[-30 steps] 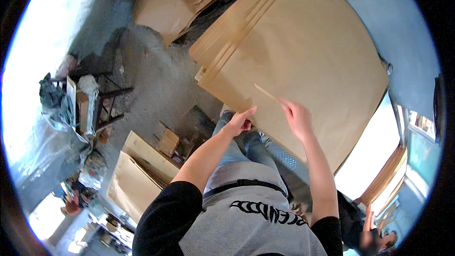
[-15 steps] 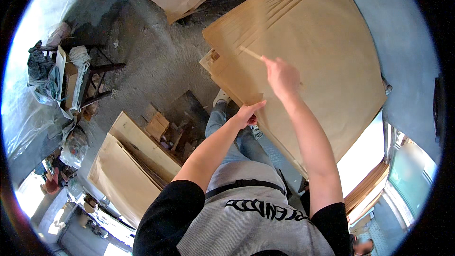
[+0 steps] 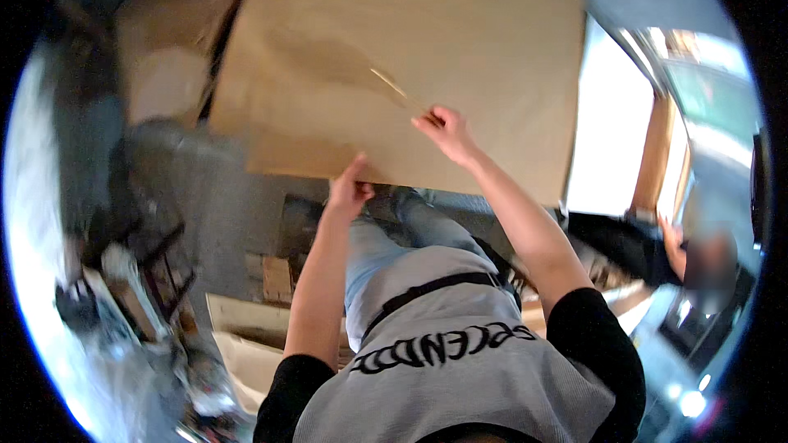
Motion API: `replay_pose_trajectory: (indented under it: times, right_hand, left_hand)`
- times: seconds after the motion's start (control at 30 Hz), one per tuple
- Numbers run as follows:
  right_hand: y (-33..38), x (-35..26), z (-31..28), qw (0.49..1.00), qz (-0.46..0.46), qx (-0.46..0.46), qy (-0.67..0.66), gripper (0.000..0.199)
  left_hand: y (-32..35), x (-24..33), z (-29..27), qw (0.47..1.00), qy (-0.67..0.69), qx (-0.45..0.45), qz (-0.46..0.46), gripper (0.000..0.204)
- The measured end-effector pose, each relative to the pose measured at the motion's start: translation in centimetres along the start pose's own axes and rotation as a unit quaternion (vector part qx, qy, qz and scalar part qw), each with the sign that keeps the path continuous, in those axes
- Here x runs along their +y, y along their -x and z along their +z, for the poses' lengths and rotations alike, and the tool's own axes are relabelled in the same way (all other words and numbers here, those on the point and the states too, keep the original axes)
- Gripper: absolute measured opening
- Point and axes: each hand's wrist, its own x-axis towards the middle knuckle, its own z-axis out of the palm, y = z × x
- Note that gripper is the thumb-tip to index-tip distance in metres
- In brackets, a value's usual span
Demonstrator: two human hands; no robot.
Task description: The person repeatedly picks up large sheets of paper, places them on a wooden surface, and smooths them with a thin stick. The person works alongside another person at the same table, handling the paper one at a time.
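Pale and thin, the stick (image 3: 387,83) pinched in the right hand (image 3: 447,133) points forward-left, lengthwise aslant over brown paper (image 3: 476,41), whose near edge the left hand (image 3: 351,189) meets, its grip unclear.

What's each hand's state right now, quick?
Left hand: fingers curled at the brown sheet's near edge; whether it grips can't be told.
Right hand: closed, holding a thin stick.

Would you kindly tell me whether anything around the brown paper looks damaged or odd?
Nothing stands out: the brown paper sheet shows no visible tear or spill, and its darker patch looks like a shadow. The clutter at lower left is too blurred to judge.
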Motion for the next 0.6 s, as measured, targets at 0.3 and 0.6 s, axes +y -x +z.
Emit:
replay_pose_trajectory:
  times: [0.3, 0.6]
  right_hand:
    - [19.3, 18.4, -5.8, 0.922, 0.32, 0.086, -0.201, 0.031]
    - [23.5, 25.7, -9.5, 0.822, 0.345, 0.28, -0.356, 0.024]
  left_hand:
    - [0.1, 0.7, 0.6, 0.995, -0.088, 0.042, 0.028, 0.023]
    - [1.0, -0.2, 0.2, 0.973, -0.192, 0.116, 0.051, 0.026]
